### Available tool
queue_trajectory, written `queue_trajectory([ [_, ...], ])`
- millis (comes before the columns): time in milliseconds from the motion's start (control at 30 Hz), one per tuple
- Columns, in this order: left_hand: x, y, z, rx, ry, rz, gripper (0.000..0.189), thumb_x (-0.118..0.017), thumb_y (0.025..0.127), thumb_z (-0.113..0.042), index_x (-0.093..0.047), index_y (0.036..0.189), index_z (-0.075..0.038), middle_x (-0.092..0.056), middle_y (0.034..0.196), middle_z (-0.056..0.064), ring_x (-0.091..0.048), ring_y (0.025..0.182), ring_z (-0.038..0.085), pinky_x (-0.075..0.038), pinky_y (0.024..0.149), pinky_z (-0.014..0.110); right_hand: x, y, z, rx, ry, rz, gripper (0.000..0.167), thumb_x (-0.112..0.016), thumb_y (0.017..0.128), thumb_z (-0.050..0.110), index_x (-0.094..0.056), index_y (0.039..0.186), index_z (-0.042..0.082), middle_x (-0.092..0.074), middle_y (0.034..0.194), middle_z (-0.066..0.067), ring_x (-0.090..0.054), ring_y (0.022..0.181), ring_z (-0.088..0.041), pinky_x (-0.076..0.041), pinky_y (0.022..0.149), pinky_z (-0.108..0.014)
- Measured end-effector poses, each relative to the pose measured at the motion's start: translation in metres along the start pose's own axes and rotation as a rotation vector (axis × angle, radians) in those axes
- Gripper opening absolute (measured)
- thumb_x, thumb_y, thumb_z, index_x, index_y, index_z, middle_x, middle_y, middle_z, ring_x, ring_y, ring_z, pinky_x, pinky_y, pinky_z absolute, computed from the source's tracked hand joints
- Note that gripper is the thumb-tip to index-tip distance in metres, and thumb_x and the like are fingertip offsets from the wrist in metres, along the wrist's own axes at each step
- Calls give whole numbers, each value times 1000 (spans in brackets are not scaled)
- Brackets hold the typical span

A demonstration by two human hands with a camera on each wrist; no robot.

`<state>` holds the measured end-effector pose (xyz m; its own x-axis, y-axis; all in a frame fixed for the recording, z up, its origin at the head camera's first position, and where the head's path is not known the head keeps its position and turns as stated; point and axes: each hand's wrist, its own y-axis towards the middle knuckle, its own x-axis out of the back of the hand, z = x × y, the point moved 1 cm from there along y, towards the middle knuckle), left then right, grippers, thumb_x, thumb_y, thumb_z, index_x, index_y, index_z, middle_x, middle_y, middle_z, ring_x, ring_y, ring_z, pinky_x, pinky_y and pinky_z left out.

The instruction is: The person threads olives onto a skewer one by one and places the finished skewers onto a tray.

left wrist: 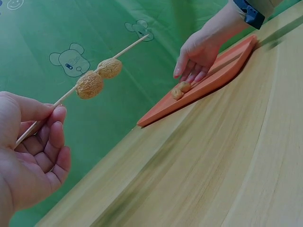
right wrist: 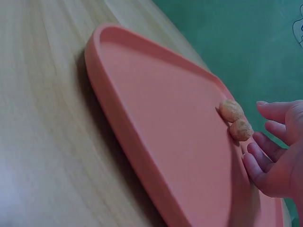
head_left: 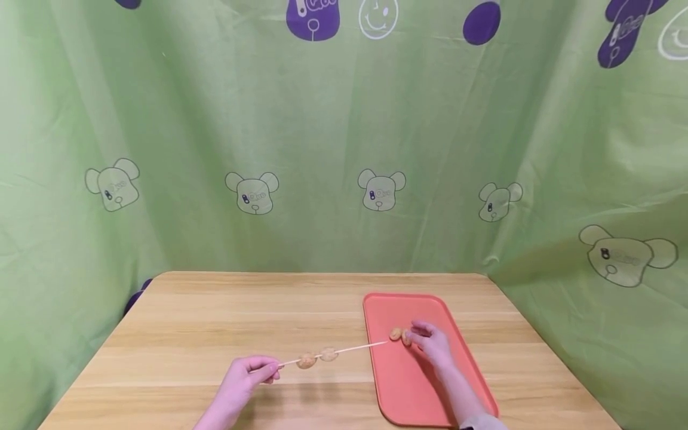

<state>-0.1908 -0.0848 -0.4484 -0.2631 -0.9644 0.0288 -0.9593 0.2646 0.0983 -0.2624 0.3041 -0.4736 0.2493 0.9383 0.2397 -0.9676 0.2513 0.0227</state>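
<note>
My left hand (head_left: 247, 376) pinches one end of a thin wooden skewer (head_left: 355, 348) between thumb and fingers, above the table. Two wrinkled tan balls, a nearer one (left wrist: 89, 85) and a farther one (left wrist: 110, 68), are threaded on it side by side; its pointed end extends bare beyond them toward the tray. On the coral-red tray (head_left: 403, 382) lie two more tan balls (right wrist: 230, 110), close together. My right hand (head_left: 432, 345) is right beside them, fingers loosely bent and spread, gripping neither. Whether a fingertip touches the nearer ball (right wrist: 241, 130) I cannot tell.
A light wood-grain table (head_left: 215, 310) carries the tray on its right side. The tray has a low raised rim (right wrist: 137, 151). Behind and beside the table hangs a green curtain (head_left: 322, 131) printed with bear heads. A dark band (left wrist: 251, 13) circles the right wrist.
</note>
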Motion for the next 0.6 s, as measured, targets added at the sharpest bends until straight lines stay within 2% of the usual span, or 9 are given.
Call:
queue_trajectory([
  [200, 1, -1, 1, -3, 9, -2, 29, -60, 87, -8, -59, 99, 18, -65, 79, 5, -58, 73, 9, -48, 74, 25, -1, 3, -5, 14, -12, -18, 47, -67, 81, 2, -49, 121, -15, -55, 115, -30, -56, 89, -12, -47, 73, -21],
  [367, 2, 0, 0, 11, 18, -7, 28, -60, 87, -8, -60, 99, 17, -65, 78, 4, -57, 74, 10, -48, 74, 24, -2, 3, -7, 24, -37, -32, 47, -68, 77, -1, -51, 118, -17, -60, 107, -25, -54, 84, -9, -46, 68, -17],
  [500, 6, 0, -3, -2, 29, -29, 26, -59, 87, -7, -61, 99, 16, -65, 78, 4, -57, 73, 8, -48, 73, 24, -4, 4, -9, 39, -52, -30, 44, -69, 76, -3, -52, 115, -17, -62, 101, -22, -54, 80, -8, -47, 67, -17],
  [600, 9, 1, -6, -16, 36, -38, 26, -59, 87, -6, -61, 99, 17, -65, 78, 4, -57, 72, 8, -48, 73, 23, -5, 5, -10, 65, -102, -28, 41, -68, 77, -1, -54, 113, -17, -62, 100, -23, -56, 84, -14, -47, 69, -19],
])
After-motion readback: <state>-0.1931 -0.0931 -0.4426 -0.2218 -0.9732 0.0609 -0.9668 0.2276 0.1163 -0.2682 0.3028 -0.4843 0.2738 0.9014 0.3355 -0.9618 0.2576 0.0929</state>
